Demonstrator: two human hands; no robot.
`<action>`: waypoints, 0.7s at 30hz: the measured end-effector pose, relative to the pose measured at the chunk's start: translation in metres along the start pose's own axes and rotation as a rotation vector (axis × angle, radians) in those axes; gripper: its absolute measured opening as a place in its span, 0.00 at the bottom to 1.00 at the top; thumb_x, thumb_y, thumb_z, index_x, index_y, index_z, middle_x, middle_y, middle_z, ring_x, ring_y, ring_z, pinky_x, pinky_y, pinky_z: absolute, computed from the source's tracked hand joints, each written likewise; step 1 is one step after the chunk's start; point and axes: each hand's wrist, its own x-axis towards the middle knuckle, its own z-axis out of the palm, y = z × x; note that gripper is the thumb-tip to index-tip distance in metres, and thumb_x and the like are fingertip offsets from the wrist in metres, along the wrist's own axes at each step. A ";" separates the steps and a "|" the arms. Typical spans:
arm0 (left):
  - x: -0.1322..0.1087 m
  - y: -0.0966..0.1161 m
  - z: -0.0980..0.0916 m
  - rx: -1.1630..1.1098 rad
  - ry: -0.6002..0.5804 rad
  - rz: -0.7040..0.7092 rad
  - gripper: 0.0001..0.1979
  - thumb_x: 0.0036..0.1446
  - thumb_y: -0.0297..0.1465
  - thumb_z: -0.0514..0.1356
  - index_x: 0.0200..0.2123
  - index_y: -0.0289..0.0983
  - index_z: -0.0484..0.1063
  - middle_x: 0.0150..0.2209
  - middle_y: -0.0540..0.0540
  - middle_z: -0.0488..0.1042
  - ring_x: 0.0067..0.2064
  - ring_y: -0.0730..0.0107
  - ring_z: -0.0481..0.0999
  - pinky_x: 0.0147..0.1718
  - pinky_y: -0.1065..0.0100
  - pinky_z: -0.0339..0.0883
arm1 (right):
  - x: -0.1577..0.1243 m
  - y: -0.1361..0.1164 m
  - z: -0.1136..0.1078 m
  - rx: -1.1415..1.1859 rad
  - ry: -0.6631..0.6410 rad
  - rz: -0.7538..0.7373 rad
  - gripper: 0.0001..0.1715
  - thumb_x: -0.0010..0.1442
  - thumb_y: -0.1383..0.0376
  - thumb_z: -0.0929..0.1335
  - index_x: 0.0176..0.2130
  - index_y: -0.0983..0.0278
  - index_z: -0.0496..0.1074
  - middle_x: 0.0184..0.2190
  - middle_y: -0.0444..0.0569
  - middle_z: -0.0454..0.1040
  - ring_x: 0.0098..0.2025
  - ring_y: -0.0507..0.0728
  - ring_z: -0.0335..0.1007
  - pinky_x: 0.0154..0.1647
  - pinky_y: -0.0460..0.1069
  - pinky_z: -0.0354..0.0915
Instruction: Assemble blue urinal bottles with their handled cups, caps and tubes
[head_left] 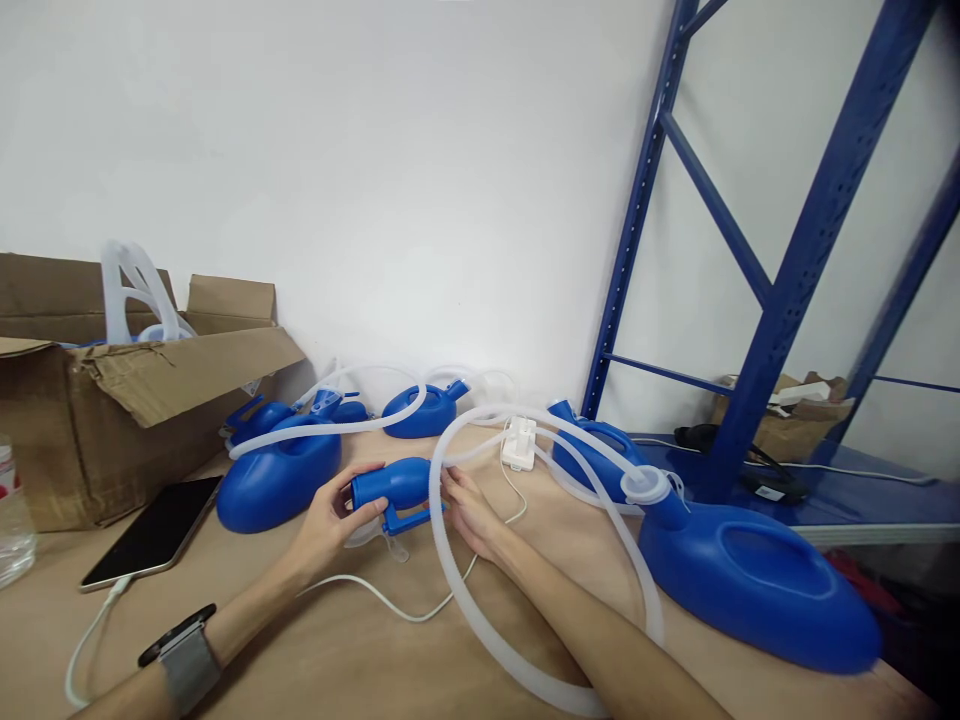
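Note:
A blue plastic urinal cup (405, 483) with a side handle lies across the middle of the table view, its wide end to the left. Around that wide end, my left hand (341, 508) is closed, thumb on the near side. My right hand (471, 508) is closed at the narrow end, where a translucent hose (480, 605) meets the cup; the loop partly hides its fingertips. The hose curls in a large loop to the white cap (645, 484) of a blue urinal bottle (750, 585) on the right. A small clear plastic piece (396, 548) hangs below the cup.
Other blue bottles (281, 478) with hoses stand behind and left. An open cardboard box (150, 430), a phone (154, 535) on a white cable (409, 615) and a water bottle (13, 530) are left. A power strip (519, 443) lies behind; blue shelving (795, 290) stands right.

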 end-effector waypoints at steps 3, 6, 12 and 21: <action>0.002 0.000 -0.001 -0.123 0.008 -0.120 0.32 0.48 0.45 0.73 0.54 0.38 0.74 0.49 0.40 0.79 0.48 0.50 0.80 0.45 0.56 0.78 | 0.000 -0.001 -0.003 -0.096 0.011 -0.017 0.30 0.54 0.42 0.76 0.47 0.58 0.75 0.47 0.50 0.79 0.47 0.60 0.76 0.44 0.52 0.71; 0.004 -0.001 -0.003 -0.224 0.019 -0.187 0.31 0.47 0.43 0.73 0.53 0.39 0.75 0.50 0.40 0.78 0.47 0.52 0.81 0.43 0.57 0.78 | 0.000 -0.002 -0.007 -0.173 -0.008 -0.041 0.31 0.53 0.41 0.75 0.47 0.58 0.75 0.47 0.50 0.79 0.46 0.60 0.76 0.43 0.52 0.71; 0.010 -0.001 -0.005 -0.326 0.029 -0.270 0.24 0.47 0.41 0.73 0.46 0.36 0.78 0.49 0.39 0.79 0.42 0.58 0.81 0.37 0.60 0.79 | 0.005 0.002 -0.013 -0.275 -0.032 -0.063 0.30 0.56 0.40 0.73 0.45 0.60 0.78 0.45 0.51 0.80 0.44 0.60 0.77 0.40 0.51 0.72; 0.014 -0.009 -0.003 -0.421 0.068 -0.394 0.18 0.50 0.35 0.71 0.45 0.38 0.79 0.43 0.42 0.80 0.42 0.61 0.80 0.37 0.63 0.80 | 0.013 0.009 -0.013 -0.253 0.017 -0.107 0.29 0.51 0.40 0.75 0.35 0.61 0.81 0.36 0.49 0.82 0.41 0.62 0.78 0.48 0.57 0.72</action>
